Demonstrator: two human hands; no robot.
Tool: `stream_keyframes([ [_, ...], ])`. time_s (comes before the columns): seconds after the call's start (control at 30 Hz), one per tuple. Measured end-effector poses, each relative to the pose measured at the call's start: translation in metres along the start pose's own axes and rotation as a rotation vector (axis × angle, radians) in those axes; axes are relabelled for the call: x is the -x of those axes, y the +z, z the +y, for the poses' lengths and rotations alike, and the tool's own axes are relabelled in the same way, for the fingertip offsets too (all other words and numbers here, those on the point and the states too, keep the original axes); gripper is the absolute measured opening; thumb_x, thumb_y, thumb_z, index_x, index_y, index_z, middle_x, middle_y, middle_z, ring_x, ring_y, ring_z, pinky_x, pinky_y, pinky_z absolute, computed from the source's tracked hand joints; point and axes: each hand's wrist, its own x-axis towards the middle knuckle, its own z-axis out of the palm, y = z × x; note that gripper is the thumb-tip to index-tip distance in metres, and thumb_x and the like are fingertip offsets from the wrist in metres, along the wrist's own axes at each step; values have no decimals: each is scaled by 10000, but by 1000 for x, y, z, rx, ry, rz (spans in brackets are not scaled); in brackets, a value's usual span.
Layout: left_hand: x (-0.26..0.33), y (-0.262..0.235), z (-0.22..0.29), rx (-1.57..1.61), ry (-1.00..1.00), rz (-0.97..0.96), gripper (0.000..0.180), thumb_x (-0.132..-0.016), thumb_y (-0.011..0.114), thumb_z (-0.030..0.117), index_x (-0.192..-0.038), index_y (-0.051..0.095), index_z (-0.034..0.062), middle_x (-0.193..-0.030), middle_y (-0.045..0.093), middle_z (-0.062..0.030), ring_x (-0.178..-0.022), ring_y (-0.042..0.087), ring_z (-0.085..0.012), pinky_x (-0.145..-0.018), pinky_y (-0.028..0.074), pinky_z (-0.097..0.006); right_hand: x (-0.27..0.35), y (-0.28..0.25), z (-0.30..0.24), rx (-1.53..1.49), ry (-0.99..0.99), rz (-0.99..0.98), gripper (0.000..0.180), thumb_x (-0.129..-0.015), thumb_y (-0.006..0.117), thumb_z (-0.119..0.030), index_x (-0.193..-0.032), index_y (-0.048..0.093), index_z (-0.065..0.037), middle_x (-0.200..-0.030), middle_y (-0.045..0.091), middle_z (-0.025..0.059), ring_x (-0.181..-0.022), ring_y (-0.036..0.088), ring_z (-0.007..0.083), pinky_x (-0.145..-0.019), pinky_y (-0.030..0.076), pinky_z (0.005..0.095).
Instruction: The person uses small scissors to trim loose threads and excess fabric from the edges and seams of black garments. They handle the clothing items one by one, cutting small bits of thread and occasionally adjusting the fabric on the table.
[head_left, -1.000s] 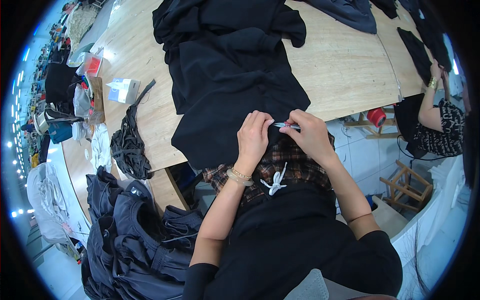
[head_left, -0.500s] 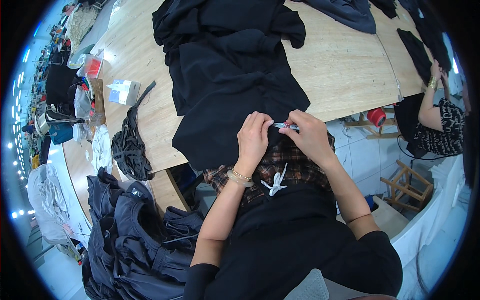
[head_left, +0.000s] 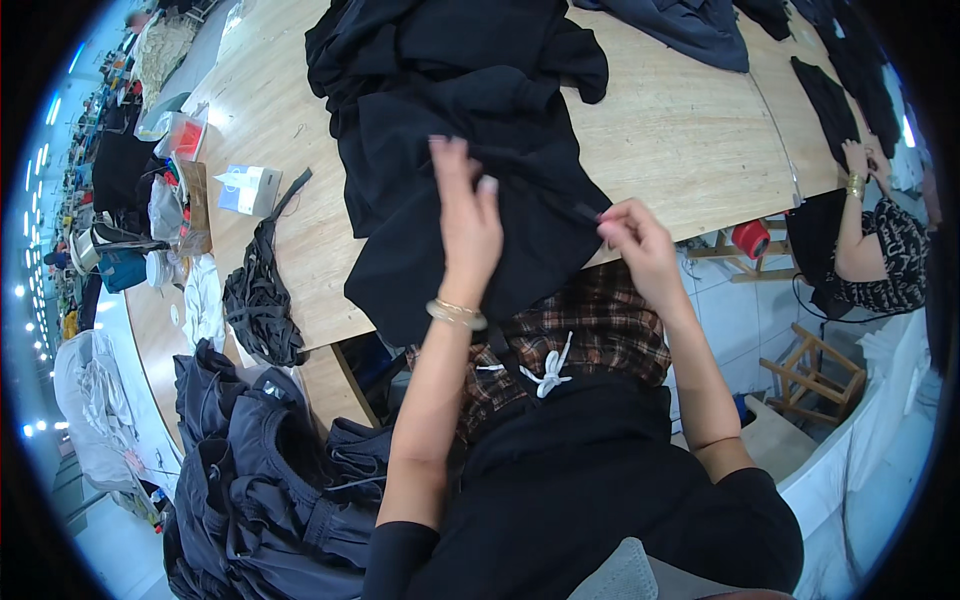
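Note:
A black garment [head_left: 440,225] lies spread and rumpled over the table edge in front of me. Above its middle is my left hand [head_left: 467,222], fingers stretched and apart, somewhat smeared by motion. I cannot tell whether that hand touches the cloth. At the garment's right edge, my right hand [head_left: 643,245] pinches the end of a narrow dark strip [head_left: 580,210] between thumb and fingers. Whether the strip belongs to the garment is unclear. The slim silvery tool from before does not show now.
Dark garments [head_left: 290,470] are heaped at my left, beside a bundle of black straps [head_left: 262,290]. A tissue box [head_left: 248,188] stands on the wooden table [head_left: 680,140]. At the right are a red thread cone [head_left: 750,238], a wooden stool [head_left: 815,375] and a co-worker's arm [head_left: 862,225].
My hands have parted. The left has moved up and left over the black garment, the right slightly right. The silvery tool between them has gone from sight, and a dark strip shows at the right fingertips.

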Motion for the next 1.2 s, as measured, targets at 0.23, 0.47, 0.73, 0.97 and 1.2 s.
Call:
stream_keyframes([
  [0.23,-14,-42,21,-146,-146,176,376,-1025,534,76,-1395,501,13,-1496,446,-167,-1233,591,-270,-1014,485,-355,-21,-45,15,-54,-17,210,233,-901,767,-178,-1039,657,-25,-790,507,-57,-728,434,52,-672,389,205],
  [0.47,42,-26,6,-305,-166,-170,394,-966,619,125,-1347,568,37,-1414,541,-152,-1314,505,-342,-1109,380,-453,-27,-19,45,164,-43,109,184,-910,756,-161,-1016,711,-18,-740,558,-47,-660,470,55,-636,418,224],
  [0.73,50,-28,-6,-439,-108,-282,452,-970,625,151,-1399,538,37,-1510,456,-168,-1402,423,-363,-1180,326,-443,-44,-68,70,-244,95,393,174,-973,689,-177,-965,689,-3,-764,635,-17,-673,527,37,-615,404,198],
  [0.97,46,-17,40,-240,22,-93,169,-869,686,-12,-1033,702,28,-1097,650,-108,-1029,620,-291,-906,503,-386,-36,-43,66,-113,1,258,230,-978,688,-217,-995,709,11,-786,653,-9,-732,553,43,-667,440,217],
  [1.2,44,85,62,-73,15,-331,380,-765,814,76,-1087,620,20,-1032,601,-125,-961,621,-307,-831,525,-397,-45,-33,70,49,119,10,276,-946,708,-229,-933,716,47,-780,687,43,-740,565,79,-694,474,278],
])
